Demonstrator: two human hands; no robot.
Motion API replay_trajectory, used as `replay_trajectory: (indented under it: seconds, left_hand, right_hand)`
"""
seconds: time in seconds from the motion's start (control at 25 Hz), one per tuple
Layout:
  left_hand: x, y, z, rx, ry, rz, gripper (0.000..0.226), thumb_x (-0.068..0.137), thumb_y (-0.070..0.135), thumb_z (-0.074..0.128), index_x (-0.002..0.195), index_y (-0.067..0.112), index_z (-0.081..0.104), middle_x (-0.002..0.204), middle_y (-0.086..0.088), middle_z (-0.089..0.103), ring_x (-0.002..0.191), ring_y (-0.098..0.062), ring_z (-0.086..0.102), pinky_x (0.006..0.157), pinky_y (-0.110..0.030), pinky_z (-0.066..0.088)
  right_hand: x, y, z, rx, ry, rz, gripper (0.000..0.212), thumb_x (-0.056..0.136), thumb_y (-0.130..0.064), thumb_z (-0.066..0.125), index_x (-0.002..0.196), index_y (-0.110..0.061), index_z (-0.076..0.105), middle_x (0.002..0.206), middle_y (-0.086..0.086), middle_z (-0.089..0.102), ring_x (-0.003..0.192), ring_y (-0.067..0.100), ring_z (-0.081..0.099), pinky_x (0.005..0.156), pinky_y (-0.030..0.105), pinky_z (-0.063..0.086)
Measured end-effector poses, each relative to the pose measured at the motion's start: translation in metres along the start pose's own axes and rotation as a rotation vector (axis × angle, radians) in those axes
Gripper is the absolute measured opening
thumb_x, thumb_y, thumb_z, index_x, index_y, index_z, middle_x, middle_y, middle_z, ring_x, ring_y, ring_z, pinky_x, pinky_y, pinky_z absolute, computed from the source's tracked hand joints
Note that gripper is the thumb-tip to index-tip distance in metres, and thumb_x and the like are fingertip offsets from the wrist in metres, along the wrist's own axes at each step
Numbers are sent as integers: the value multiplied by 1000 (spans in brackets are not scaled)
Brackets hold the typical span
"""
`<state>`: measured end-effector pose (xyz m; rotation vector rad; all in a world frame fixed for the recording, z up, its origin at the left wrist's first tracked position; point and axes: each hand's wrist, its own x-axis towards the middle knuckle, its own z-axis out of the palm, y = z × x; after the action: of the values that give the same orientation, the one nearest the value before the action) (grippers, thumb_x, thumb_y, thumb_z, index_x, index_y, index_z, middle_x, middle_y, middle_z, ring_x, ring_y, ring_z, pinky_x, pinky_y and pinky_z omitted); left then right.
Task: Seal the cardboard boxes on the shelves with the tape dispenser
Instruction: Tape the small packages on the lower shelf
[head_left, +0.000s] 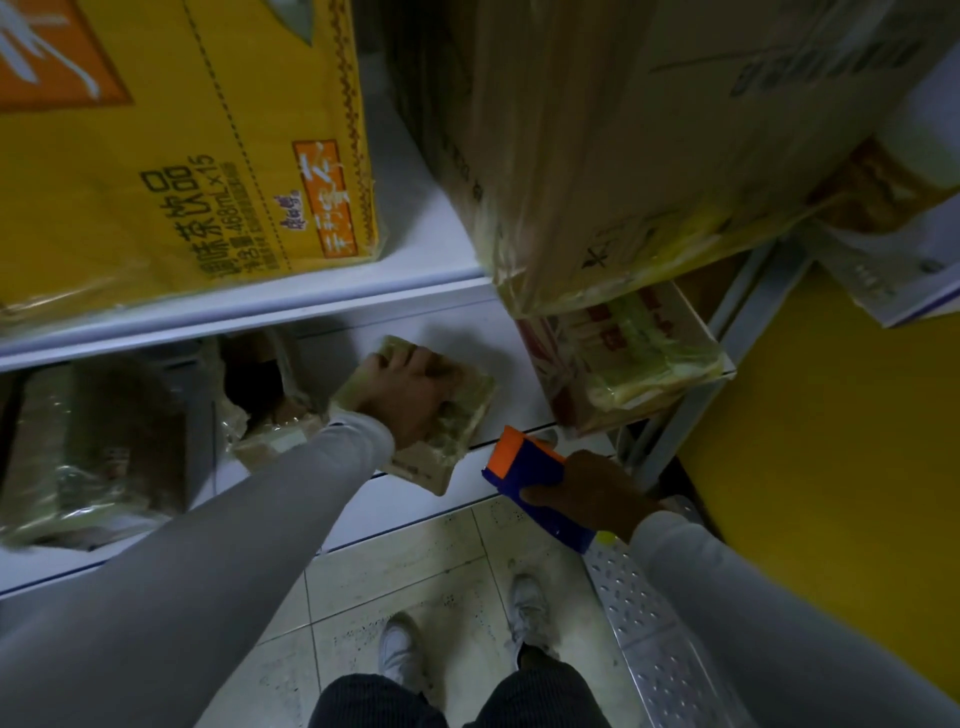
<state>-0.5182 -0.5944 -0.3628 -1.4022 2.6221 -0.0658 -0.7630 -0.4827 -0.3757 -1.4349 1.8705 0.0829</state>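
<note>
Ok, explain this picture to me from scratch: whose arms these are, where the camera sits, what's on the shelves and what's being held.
There is no machine here: a person wears a camera on the head, looking down, so both arms and their shoes show. The left hand rests on top of a small tape-wrapped box on the lower white shelf, fingers curled over its far edge. The right hand grips a blue and orange tape dispenser just in front of that shelf, not touching the box. On the upper shelf stand a yellow printed carton and a large brown box; more wrapped boxes sit below at either side.
</note>
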Motion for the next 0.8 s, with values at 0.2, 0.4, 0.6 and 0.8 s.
replay_trajectory:
  seconds: [0.2, 0.4, 0.6, 0.8]
  left_hand:
    - [-2, 41, -2, -176, -20, -169, 77, 82, 72, 33, 144, 26, 26, 148, -10, 25, 138, -36, 18, 107, -57, 19]
    - [-10, 3, 31, -176, 41, 18, 77, 92, 48, 48, 152, 23, 7, 160, -9, 7, 147, -29, 0, 117, -43, -5]
    - [-6, -22, 38, -178, 65, 246, 78, 90, 44, 56, 151, 23, 11, 159, -2, 2, 144, -23, -8, 115, -35, -10]
    - [-14, -18, 34, -94, 66, 222, 88, 88, 56, 52, 152, 25, -1, 158, 3, -8, 145, -22, -12, 118, -40, -6]
  right_hand:
    - [-3, 8, 2, 43, -16, 7, 44, 76, -62, 72, 60, -27, 51, 57, -8, 53, 52, 7, 52, 46, 20, 32]
    - [-8, 21, 0, 107, -45, -38, 44, 78, -59, 73, 82, -16, 70, 77, 4, 70, 74, 21, 67, 58, 26, 44]
    - [-14, 11, -4, 107, -72, -117, 44, 77, -55, 76, 76, -12, 68, 71, 7, 69, 68, 22, 66, 60, 27, 47]
    - [-24, 1, -16, 129, -74, -208, 34, 75, -54, 78, 65, -30, 55, 57, -9, 58, 54, 2, 56, 51, 13, 36]
